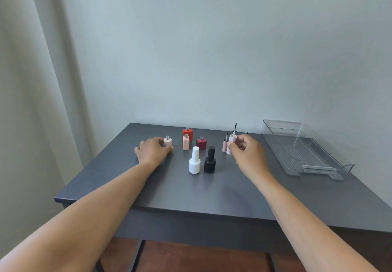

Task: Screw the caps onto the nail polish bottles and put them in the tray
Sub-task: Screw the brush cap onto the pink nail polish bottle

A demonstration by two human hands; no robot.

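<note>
Both forearms reach in from the bottom edge over the dark grey table (191, 193), one to each side of the bottle group.

Left hand (153, 149): it rests on the tabletop at the left of the group. Its fingers are curled against a pale pink bottle (167, 141) that stands upright with its threaded neck bare. The thumb lies in front of the bottle's base. The grip appears closed on the bottle, though the far fingers are hidden.

Right hand (247, 150): it pinches a pale ribbed cap (231, 143) between thumb and fingertips, at the right of the group. A pink cap (224, 145) stands just beside it with its brush pointing up. A longer brush rises behind them, and I cannot tell which cap it belongs to.

Between the hands I note three more open bottles standing upright:
- a red bottle (187, 133) at the back
- a tall pink bottle (186, 142) just in front of it
- a dark red bottle (201, 143) to their right

Nearer to me stand a white bottle (194, 161) and a black bottle (210, 160), side by side and both capped.

A clear tray (273, 142) sits at the far right of the table, well apart from both hands, with no bottle in it.
</note>
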